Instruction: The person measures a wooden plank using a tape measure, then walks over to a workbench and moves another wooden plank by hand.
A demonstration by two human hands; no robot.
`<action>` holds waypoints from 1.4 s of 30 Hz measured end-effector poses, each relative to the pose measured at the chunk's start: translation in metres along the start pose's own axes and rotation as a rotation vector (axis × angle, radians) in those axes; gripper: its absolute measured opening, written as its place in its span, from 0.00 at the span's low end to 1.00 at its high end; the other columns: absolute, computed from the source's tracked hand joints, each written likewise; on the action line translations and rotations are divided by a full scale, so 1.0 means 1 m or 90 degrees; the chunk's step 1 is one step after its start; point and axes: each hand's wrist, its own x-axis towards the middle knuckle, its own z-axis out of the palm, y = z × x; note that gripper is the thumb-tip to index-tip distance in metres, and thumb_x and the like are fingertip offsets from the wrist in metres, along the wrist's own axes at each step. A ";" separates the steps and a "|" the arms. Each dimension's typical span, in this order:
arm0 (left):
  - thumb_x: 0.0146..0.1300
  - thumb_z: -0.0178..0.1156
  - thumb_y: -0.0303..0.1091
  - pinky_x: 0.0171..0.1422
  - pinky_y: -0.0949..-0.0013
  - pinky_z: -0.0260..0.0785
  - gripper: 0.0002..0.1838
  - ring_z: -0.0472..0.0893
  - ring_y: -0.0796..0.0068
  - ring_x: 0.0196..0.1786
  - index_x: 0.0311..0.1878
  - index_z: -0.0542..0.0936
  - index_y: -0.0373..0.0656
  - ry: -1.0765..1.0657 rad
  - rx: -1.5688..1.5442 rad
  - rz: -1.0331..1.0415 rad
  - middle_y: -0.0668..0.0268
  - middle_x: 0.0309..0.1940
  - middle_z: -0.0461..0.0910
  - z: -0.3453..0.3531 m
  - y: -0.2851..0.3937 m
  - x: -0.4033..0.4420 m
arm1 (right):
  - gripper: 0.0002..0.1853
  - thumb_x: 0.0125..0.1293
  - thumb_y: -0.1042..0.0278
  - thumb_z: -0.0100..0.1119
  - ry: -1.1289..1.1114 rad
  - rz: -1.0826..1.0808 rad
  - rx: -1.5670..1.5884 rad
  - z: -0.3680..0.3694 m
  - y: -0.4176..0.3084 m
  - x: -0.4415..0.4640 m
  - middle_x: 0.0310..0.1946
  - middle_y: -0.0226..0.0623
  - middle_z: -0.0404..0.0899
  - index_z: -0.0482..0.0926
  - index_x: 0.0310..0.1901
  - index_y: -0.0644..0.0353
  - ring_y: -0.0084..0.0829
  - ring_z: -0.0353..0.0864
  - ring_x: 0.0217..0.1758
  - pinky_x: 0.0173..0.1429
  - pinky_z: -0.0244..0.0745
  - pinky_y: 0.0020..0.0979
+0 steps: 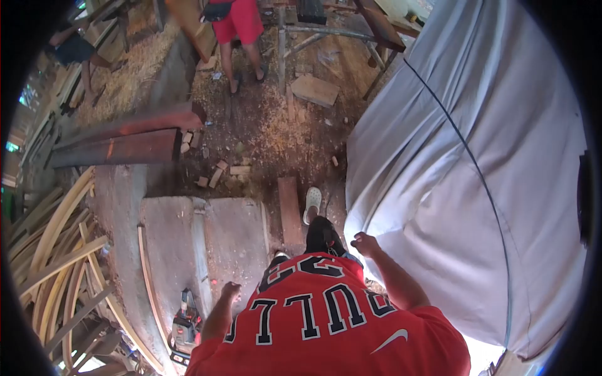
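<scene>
My left hand [231, 291] hangs low beside my red jersey [307, 307], fingers loosely curled, with no object visible in it. A red and black power tool [185, 326] sits on the slab below and to the left of that hand, apart from it. My right hand [365, 244] is out on the other side with its fingers curled in, and nothing shows in it. It is nearest to the large grey cloth cover [433, 219]; whether it touches the cloth I cannot tell. One foot in a light clog [313, 199] is forward on the floor.
A flat board [290, 210] lies just left of my foot. Wood offcuts [219, 173] and shavings litter the ground ahead. Dark beams [119, 147] and curved wooden strips [63, 269] lie at left. A person in red shorts [237, 25] stands ahead near a wooden frame [320, 29].
</scene>
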 end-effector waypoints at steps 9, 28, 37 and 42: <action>0.61 0.60 0.39 0.26 0.65 0.75 0.13 0.81 0.69 0.30 0.45 0.77 0.44 0.203 0.263 0.646 0.60 0.31 0.82 0.005 0.177 0.082 | 0.18 0.55 0.53 0.61 0.033 -0.121 -0.005 -0.099 -0.068 0.177 0.39 0.41 0.83 0.81 0.42 0.57 0.39 0.81 0.47 0.53 0.76 0.35; 0.59 0.59 0.45 0.39 0.62 0.74 0.17 0.83 0.62 0.31 0.45 0.79 0.44 0.261 0.160 0.525 0.60 0.27 0.81 -0.060 0.814 0.042 | 0.10 0.56 0.65 0.56 -0.013 -0.008 0.287 -0.175 -0.040 0.410 0.29 0.38 0.79 0.78 0.35 0.62 0.31 0.82 0.25 0.24 0.77 0.31; 0.59 0.52 0.52 0.51 0.49 0.71 0.36 0.80 0.45 0.46 0.68 0.59 0.46 0.427 0.448 0.600 0.43 0.40 0.80 -0.138 1.158 0.105 | 0.19 0.58 0.65 0.56 0.048 0.032 0.652 -0.313 -0.158 0.461 0.32 0.39 0.78 0.74 0.49 0.66 0.25 0.77 0.26 0.26 0.72 0.26; 0.53 0.52 0.40 0.55 0.52 0.70 0.43 0.80 0.48 0.48 0.73 0.49 0.39 0.375 0.518 0.489 0.45 0.47 0.79 -0.215 1.303 0.141 | 0.19 0.60 0.65 0.55 0.025 0.123 0.640 -0.358 -0.179 0.516 0.35 0.39 0.80 0.73 0.51 0.66 0.26 0.79 0.29 0.27 0.73 0.27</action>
